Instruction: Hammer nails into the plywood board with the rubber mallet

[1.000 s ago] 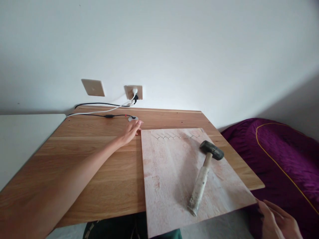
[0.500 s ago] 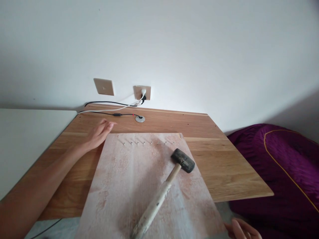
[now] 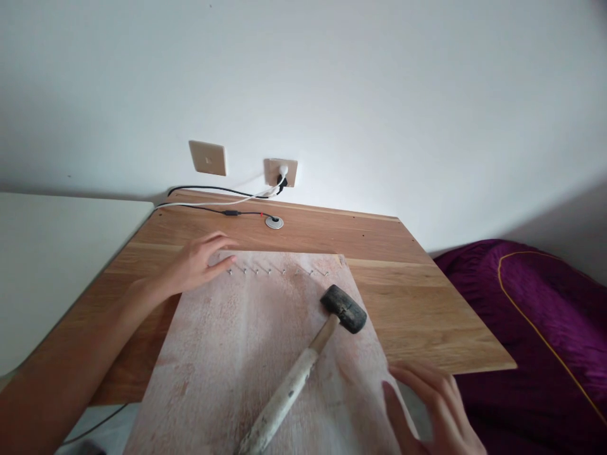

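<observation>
A whitish, worn wooden board (image 3: 208, 354) lies on the wooden tabletop. Several nails (image 3: 269, 272) stand in a row near its far edge, their shafts slanting in view. A mallet with a black rubber head (image 3: 344, 308) and paint-flaked wooden handle rests diagonally on the board. At the far left corner is my left hand (image 3: 196, 262), fingers stretched and apart, the thumb over the board near the leftmost nail. My right hand (image 3: 434, 404) holds the board's right edge, thumb on top and fingers along the side; part of its grip is hidden.
A white surface (image 3: 57, 272) adjoins the tabletop (image 3: 436, 316) on the left. Cables run from a wall socket (image 3: 282, 172) past a round grommet (image 3: 274, 222). Purple fabric with yellow piping (image 3: 545, 316) covers something at right.
My left hand has moved onto the board's far left corner, its fingers spreading. My right hand has come up from the bottom edge onto the board's right side. The view has shifted slightly.
</observation>
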{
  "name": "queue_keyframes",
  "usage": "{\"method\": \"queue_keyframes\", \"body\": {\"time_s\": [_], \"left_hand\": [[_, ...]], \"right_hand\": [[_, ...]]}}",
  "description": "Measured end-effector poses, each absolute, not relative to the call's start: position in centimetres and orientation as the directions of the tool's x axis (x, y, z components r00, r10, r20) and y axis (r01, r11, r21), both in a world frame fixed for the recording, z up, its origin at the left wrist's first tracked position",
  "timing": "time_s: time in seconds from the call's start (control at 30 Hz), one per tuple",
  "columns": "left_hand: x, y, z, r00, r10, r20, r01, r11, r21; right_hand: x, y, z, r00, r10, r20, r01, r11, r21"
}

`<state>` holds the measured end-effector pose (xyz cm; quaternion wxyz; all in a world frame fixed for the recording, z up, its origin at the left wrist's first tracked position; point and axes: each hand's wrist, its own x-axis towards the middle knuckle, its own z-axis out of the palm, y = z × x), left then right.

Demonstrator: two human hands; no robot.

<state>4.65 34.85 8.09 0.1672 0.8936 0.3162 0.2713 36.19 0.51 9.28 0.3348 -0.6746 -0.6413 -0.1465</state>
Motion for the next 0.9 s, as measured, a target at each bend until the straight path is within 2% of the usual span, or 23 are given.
{"method": "queue_keyframes", "body": {"time_s": [0.03, 0.1, 0.13, 0.2, 0.4, 0.57, 0.9], "left_hand": [[5.0, 34.4, 8.1, 0.683, 0.631, 0.368, 0.436, -0.757, 0.487], [5.5, 33.7, 8.1, 0.717, 0.594, 0.365, 0.377, -0.771, 0.513], [5.6, 33.5, 8.1, 0.723, 0.583, 0.369, 0.358, -0.774, 0.522], [5.4, 33.2, 8.0, 0.727, 0.576, 0.373, 0.339, -0.774, 0.535], [4.7, 33.0, 7.7, 0.738, 0.587, 0.332, 0.329, -0.743, 0.583], [5.0, 32.9, 7.6, 0.753, 0.589, 0.294, 0.316, -0.716, 0.623], [4.9, 33.1, 7.1, 0.760, 0.539, 0.363, 0.284, -0.778, 0.560]], "right_hand": [[36.0, 1.8, 10.1, -0.064, 0.794, 0.604, 0.972, 0.187, -0.144], [35.4, 4.2, 11.2, -0.358, 0.833, 0.422, 0.921, 0.389, 0.013], [35.2, 5.3, 11.4, -0.463, 0.816, 0.346, 0.878, 0.475, 0.056], [34.8, 7.2, 11.5, -0.559, 0.786, 0.265, 0.825, 0.558, 0.086], [34.7, 8.8, 10.1, -0.534, 0.813, 0.231, 0.835, 0.551, -0.011], [34.8, 8.0, 9.3, -0.525, 0.823, 0.218, 0.837, 0.545, -0.044], [34.1, 8.3, 9.7, -0.569, 0.781, 0.258, 0.800, 0.598, -0.044]]}}
